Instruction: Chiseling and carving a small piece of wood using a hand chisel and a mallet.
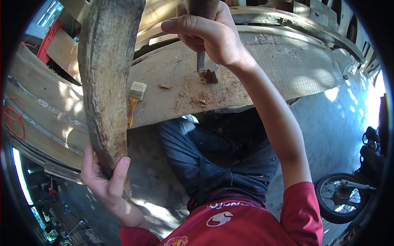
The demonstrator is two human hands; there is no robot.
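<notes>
Near the lower, narrower end of a long rough wooden club (107, 69), my left hand (104, 176) is closed round the wood. The club rises upright past the board's left side, and its top is cut off by the picture edge. My right hand (209, 35) grips a chisel (200, 61) by its thick wooden handle, thumb pointing left. The chisel's metal blade points down at a dark, ragged hole (208, 76) in a wide wooden plank (279, 69). Whether the tip touches the wood inside I cannot tell.
A flat paintbrush (134, 98) with a wooden handle lies at the plank's left end. Reddish wood chips (201, 99) are scattered around the hole. More boards (45, 98) and a red cord (14, 119) are at left. A motorcycle wheel (340, 197) stands at right.
</notes>
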